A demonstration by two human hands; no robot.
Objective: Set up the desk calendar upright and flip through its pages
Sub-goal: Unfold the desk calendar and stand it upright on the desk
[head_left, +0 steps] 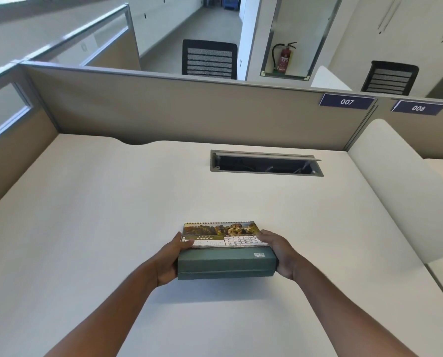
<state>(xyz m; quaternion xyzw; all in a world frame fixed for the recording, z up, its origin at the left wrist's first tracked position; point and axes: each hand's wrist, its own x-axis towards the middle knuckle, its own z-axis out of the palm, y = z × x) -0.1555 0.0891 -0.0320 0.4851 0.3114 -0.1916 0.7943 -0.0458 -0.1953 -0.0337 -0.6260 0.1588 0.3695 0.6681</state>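
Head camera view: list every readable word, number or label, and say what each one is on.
"MARCH": open page of the spiral-bound desk calendar; its date numbers are too small to read.
"007": dark blue plate on the beige partition.
"008": second dark blue plate.
White sticker on the calendar's green base: unreadable.
Red fire extinguisher label: blurred.

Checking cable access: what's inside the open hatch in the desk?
Inside the hatch only a dark cavity shows, with a few faint struts or cables that cannot be told apart. Its raised flap and the shadow hide the rest.
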